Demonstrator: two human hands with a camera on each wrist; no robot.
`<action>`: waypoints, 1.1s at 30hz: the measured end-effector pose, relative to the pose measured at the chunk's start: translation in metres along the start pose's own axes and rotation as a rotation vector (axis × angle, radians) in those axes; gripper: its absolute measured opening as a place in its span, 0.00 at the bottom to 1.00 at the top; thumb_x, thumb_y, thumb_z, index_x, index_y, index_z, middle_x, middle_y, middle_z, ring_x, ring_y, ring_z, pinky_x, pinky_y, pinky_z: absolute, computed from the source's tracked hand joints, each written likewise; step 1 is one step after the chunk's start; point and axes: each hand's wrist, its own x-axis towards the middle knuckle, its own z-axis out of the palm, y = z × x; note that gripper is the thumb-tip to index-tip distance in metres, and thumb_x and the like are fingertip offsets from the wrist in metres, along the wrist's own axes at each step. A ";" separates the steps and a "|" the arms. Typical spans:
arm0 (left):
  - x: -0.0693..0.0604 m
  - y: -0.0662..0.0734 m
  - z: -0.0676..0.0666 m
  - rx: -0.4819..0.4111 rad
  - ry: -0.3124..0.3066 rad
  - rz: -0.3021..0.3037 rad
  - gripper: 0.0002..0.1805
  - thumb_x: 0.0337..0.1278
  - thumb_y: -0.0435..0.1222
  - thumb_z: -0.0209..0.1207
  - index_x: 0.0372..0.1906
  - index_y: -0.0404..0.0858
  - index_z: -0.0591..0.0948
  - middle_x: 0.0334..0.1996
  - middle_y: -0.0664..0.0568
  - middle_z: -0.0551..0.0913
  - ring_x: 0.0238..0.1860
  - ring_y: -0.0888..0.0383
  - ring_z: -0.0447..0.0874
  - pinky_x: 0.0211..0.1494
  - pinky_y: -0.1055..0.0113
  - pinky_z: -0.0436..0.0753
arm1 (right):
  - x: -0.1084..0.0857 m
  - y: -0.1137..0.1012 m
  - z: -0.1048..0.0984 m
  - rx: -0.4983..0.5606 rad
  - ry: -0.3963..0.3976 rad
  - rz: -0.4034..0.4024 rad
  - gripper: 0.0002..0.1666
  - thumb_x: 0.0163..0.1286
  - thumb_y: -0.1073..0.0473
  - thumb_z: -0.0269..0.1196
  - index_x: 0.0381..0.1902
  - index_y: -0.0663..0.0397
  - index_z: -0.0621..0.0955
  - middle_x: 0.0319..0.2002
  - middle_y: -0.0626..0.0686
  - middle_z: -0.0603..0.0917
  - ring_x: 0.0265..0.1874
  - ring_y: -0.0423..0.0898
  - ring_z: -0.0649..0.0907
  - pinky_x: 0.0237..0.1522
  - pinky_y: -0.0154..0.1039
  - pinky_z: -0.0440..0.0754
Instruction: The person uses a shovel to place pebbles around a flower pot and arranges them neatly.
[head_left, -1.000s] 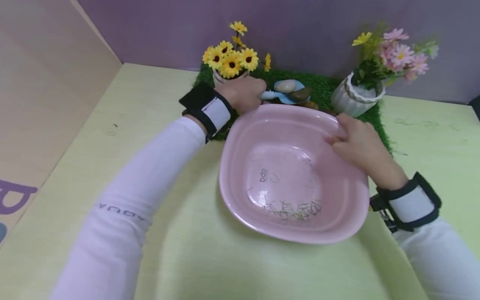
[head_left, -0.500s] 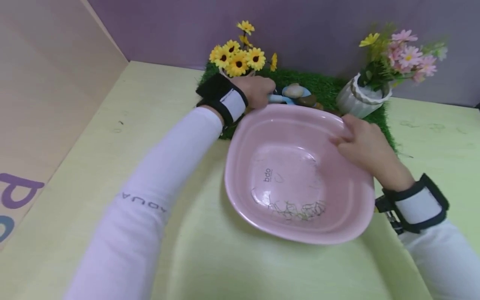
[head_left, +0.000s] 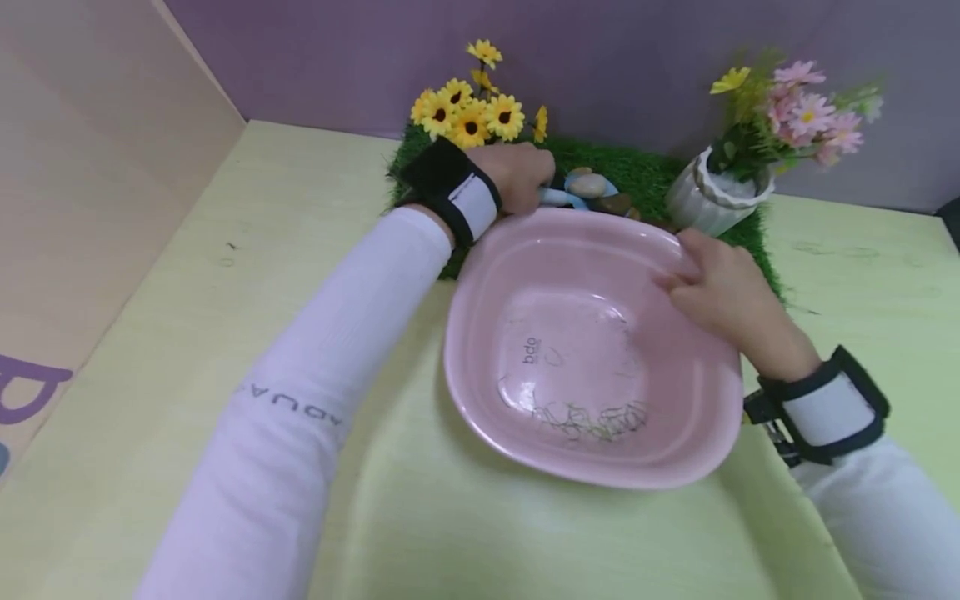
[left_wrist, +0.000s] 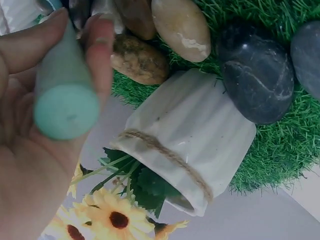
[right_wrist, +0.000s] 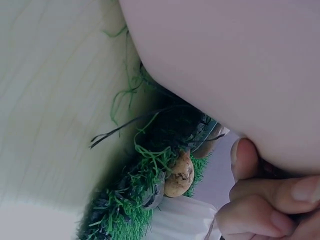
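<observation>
My left hand [head_left: 521, 177] grips the light blue handle [left_wrist: 67, 110] of a small shovel beyond the basin's far rim. Around the shovel's blade, partly hidden, lie a pale pebble [head_left: 588, 184] and a brown stone [head_left: 618, 204]; whether they rest on it cannot be told. With my right hand [head_left: 738, 296] I hold the right far rim of a pink basin [head_left: 697, 400], thumb inside and fingers curled underneath [right_wrist: 265, 202]. The basin is tilted towards me. Thin green and dark grass strands [head_left: 592, 421] lie on its bottom.
Artificial grass [head_left: 637, 171] lies behind the basin, against the purple wall. On it stand yellow flowers [head_left: 468, 125] in a white pot [left_wrist: 195, 130] and a ribbed white pot [head_left: 708, 196] with pink flowers. Dark stones [left_wrist: 257, 75] lie beside the first pot. Loose strands [head_left: 832, 248] litter the table.
My left hand has shifted slightly to the right and away from me with the shovel, and its forearm has followed. The right hand and the basin stay almost where they were.
</observation>
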 end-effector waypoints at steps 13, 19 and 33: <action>0.011 0.003 0.002 -0.067 0.090 0.124 0.14 0.71 0.33 0.42 0.29 0.44 0.75 0.21 0.54 0.57 0.20 0.60 0.57 0.30 0.69 0.62 | -0.003 -0.004 -0.002 0.002 -0.022 0.020 0.13 0.69 0.57 0.58 0.32 0.57 0.67 0.22 0.56 0.67 0.23 0.53 0.71 0.23 0.41 0.66; 0.009 0.011 0.000 0.001 0.123 0.159 0.15 0.73 0.34 0.43 0.25 0.45 0.66 0.22 0.54 0.55 0.22 0.60 0.55 0.31 0.67 0.60 | -0.001 -0.003 -0.002 0.002 -0.015 0.012 0.13 0.69 0.56 0.58 0.31 0.57 0.67 0.21 0.56 0.67 0.22 0.52 0.71 0.22 0.41 0.65; 0.007 0.030 -0.001 0.333 0.155 0.153 0.16 0.74 0.36 0.43 0.55 0.37 0.76 0.53 0.42 0.79 0.43 0.51 0.74 0.50 0.58 0.75 | -0.001 -0.002 -0.002 0.001 -0.007 0.017 0.14 0.68 0.56 0.59 0.31 0.56 0.67 0.21 0.56 0.68 0.23 0.53 0.71 0.24 0.41 0.66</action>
